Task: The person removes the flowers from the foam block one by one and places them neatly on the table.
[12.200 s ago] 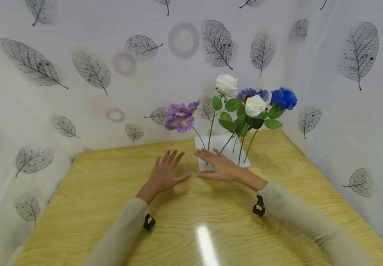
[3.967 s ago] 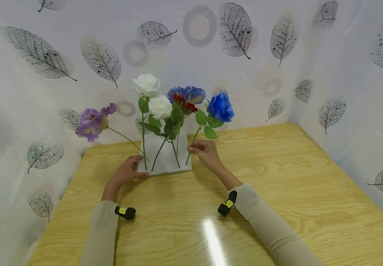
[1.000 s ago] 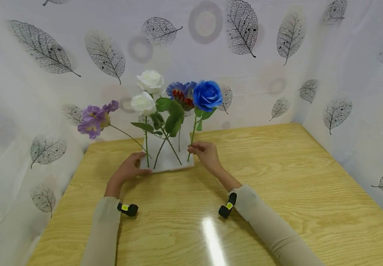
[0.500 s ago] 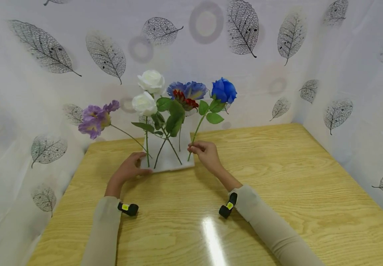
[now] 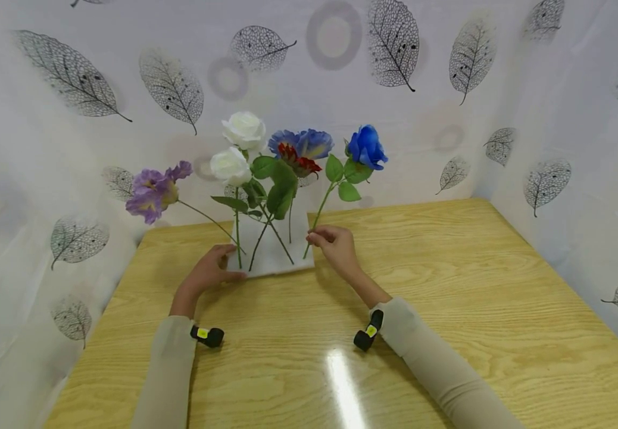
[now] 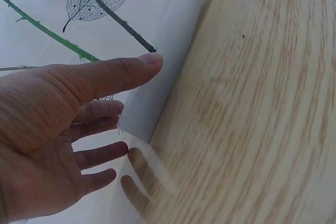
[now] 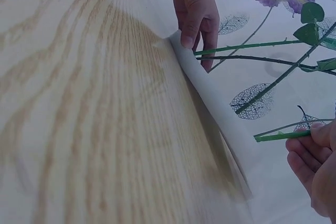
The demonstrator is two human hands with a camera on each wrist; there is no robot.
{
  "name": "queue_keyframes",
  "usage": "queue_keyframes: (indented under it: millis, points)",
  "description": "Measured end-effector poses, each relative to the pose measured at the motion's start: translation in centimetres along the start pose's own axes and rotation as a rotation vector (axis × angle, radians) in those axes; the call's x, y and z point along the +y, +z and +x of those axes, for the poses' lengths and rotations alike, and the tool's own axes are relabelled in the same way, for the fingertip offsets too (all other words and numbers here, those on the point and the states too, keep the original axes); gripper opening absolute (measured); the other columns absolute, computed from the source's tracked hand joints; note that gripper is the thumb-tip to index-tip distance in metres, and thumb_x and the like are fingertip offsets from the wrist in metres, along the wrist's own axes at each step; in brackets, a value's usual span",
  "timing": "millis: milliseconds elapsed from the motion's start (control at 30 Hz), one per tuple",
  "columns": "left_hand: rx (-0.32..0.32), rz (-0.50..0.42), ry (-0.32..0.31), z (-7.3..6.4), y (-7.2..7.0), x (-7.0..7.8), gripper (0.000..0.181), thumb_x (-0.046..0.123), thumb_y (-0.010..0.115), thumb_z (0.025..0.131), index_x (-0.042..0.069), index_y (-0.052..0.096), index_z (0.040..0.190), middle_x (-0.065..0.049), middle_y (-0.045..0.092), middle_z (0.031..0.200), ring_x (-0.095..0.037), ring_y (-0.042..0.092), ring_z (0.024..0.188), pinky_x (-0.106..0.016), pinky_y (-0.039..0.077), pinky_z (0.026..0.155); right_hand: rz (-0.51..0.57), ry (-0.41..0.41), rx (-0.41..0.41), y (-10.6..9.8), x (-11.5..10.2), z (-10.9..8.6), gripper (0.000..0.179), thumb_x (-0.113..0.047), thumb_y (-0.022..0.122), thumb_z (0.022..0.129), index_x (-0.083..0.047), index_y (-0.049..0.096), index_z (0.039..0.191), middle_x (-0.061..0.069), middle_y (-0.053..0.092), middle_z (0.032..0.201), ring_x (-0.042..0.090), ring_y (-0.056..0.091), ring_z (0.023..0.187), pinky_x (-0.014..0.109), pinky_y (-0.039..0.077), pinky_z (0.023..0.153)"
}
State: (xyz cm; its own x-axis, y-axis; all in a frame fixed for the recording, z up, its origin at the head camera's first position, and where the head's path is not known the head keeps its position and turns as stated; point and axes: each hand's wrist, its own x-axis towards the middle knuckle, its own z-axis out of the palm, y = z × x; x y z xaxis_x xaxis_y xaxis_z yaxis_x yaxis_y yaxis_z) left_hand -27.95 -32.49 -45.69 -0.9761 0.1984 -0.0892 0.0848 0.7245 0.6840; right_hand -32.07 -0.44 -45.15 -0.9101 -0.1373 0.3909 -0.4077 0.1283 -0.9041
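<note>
The middle of the white board (image 5: 272, 263) is taken as the centre of the clock, seen by the head view. The right hand (image 5: 340, 249) is at 3 o'clock, and it pinches narrowly, between thumb and fingers, the green stem of the blue rose (image 5: 368, 147). This stem leans outward, so its bloom is between 1 and 2 o'clock, while its foot reaches the board near the right edge; how deep it sits, I cannot tell. The left hand (image 5: 205, 277), at 8 o'clock, is wide: the thumb rests on the front edge and the fingers lie along the left side. The purple flower (image 5: 150, 195) tilts to 10 o'clock. Two white roses (image 5: 244, 130) are around 11 o'clock. At 1 o'clock, the red flower (image 5: 305, 164) is just before the blue-violet flower (image 5: 314, 143). Below all is the wooden table (image 5: 448, 280).
</note>
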Motion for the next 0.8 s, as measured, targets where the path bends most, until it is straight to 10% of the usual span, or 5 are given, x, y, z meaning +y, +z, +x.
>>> queue_keyframes:
  millis: [500, 800]
  points:
    - [-0.006, -0.004, -0.005, 0.1, 0.0, 0.0, 0.093, 0.032, 0.083, 0.087, 0.001, 0.032, 0.158, -0.026, 0.030, 0.161, -0.049, 0.033, 0.145, -0.065, 0.032, 0.118, -0.025, 0.025, 0.053, -0.2, -0.2, -0.1, 0.013, -0.008, 0.075, 0.092, 0.004, 0.078, 0.096, 0.021, 0.077, 0.088, 0.010, 0.073, 0.075, 0.016, 0.054, 0.066]
    - [0.003, 0.014, -0.010, 0.2, 0.0, 0.0, 0.093, 0.032, 0.083, 0.087, 0.000, 0.033, 0.158, -0.026, 0.032, 0.159, -0.049, 0.034, 0.145, -0.065, 0.032, 0.118, 0.030, 0.013, 0.097, -0.2, 0.1, -0.1, 0.014, -0.007, 0.076, 0.091, 0.007, 0.077, 0.094, 0.026, 0.076, 0.088, 0.043, 0.075, 0.085, 0.014, 0.055, 0.069]
